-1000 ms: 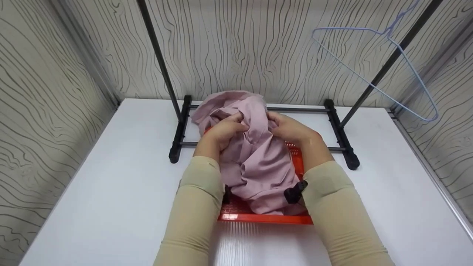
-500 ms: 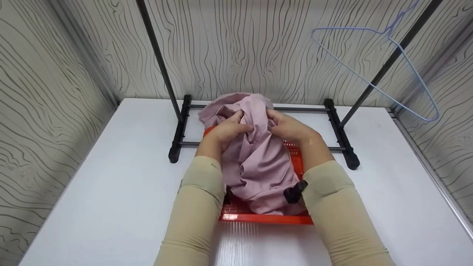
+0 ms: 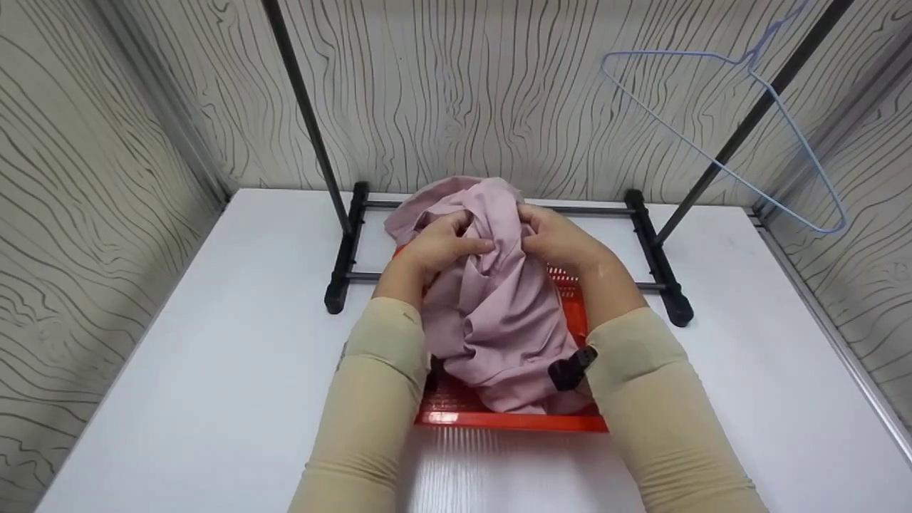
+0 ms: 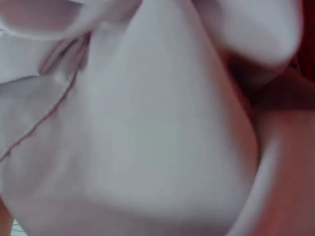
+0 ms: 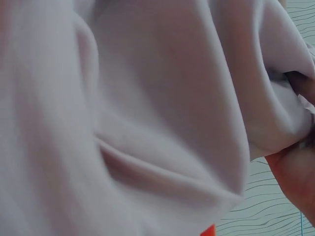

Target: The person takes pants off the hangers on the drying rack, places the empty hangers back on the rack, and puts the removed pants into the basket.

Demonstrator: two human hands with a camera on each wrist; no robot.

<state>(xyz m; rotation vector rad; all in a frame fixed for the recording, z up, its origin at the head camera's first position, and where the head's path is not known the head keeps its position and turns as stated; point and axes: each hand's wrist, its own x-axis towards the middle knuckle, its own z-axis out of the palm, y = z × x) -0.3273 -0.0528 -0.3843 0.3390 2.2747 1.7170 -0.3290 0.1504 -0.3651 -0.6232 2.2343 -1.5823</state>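
Observation:
A crumpled pink garment lies partly in a red plastic basket, its upper part bunched up between both hands. My left hand pinches folds of it from the left, thumb across the front. From the right, my right hand grips the same bunch; some of its fingertips are hidden in the cloth. Pink fabric with a darker seam fills the left wrist view. Draped folds cover most of the right wrist view, with part of a hand at its right edge.
A black rack base stands behind and beside the basket, with a pole rising on the left and another on the right. A light blue hanger hangs at upper right. Patterned walls enclose the white table.
The garment's far left edge has drawn in toward the right. My left hand and thumb have shifted slightly right over the folds, and both hands keep their hold.

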